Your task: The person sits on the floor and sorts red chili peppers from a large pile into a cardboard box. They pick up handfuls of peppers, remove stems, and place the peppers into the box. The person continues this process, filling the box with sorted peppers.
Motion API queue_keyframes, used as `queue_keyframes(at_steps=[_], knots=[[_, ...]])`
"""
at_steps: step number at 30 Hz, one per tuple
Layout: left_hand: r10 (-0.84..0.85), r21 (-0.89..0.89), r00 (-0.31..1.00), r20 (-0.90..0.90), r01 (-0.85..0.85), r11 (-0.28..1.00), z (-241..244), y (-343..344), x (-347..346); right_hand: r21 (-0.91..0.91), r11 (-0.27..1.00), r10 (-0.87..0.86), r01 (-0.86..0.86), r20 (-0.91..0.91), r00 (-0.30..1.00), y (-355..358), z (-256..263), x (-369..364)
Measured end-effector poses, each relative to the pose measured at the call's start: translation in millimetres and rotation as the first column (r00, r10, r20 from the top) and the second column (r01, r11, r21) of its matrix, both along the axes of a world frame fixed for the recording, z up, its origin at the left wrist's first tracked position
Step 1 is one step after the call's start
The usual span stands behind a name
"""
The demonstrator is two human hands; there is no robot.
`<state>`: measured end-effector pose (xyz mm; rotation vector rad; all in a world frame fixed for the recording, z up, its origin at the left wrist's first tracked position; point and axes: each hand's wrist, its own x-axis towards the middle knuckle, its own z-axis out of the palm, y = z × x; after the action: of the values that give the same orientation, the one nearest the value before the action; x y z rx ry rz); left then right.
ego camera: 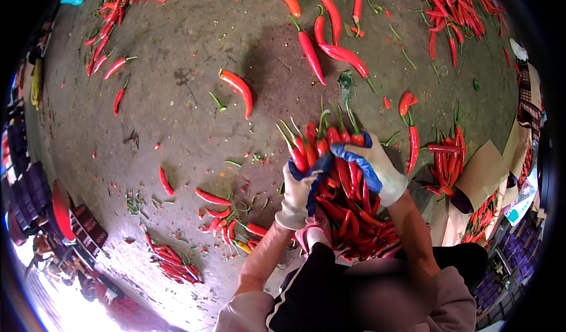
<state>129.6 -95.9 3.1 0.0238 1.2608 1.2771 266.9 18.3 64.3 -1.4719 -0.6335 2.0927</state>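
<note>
My left hand (305,186), in a white knit glove with blue-coated fingers, grips the left side of a bunch of red chili peppers (324,148). Its green stems point up, away from me. My right hand (373,168), gloved alike, is closed around the bunch's right side, fingers across the front. A dark green leaf (346,86) sticks up beyond the stems. Below my hands, a heap of red chilies (360,232) lies on the floor between my legs, beside a pink shoe (311,228).
Loose chilies lie on the concrete floor (177,124), with stem scraps. Chili piles lie at top left (117,14), top right (460,9) and lower left (172,261). At right, a small pile (449,159) lies by a cardboard piece (482,170). Stools (88,230) stand far left.
</note>
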Motion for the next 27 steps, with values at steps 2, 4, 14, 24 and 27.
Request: queue_keyframes(at_steps=[2, 4, 14, 24, 27], knots=[[0.023, 0.058, 0.999, -0.044, -0.02, 0.998, 6, 35, -14, 0.273, 0.961, 0.064, -0.049, -0.043, 0.997, 12, -6, 1], [0.15, 0.156, 0.989, -0.018, -0.145, 0.977, 14, 83, -32, 0.477, 0.867, 0.177, -0.145, -0.024, 0.984, 48, -4, -13], [-0.085, 0.263, 0.992, -0.095, 0.107, 0.959, -7, 163, -70, 0.301, 0.944, 0.119, -0.137, 0.079, 0.99, 118, -28, -79], [0.086, 0.423, 0.908, -0.411, 0.106, 0.9, -38, 141, -69, 0.486, 0.874, -0.056, -0.005, 0.11, 0.992, 104, -43, -92], [-0.001, 0.236, 0.984, -0.178, 0.044, 0.971, -10, 173, -72, 0.303, 0.939, 0.125, -0.16, 0.132, 0.983, 128, -33, -77]])
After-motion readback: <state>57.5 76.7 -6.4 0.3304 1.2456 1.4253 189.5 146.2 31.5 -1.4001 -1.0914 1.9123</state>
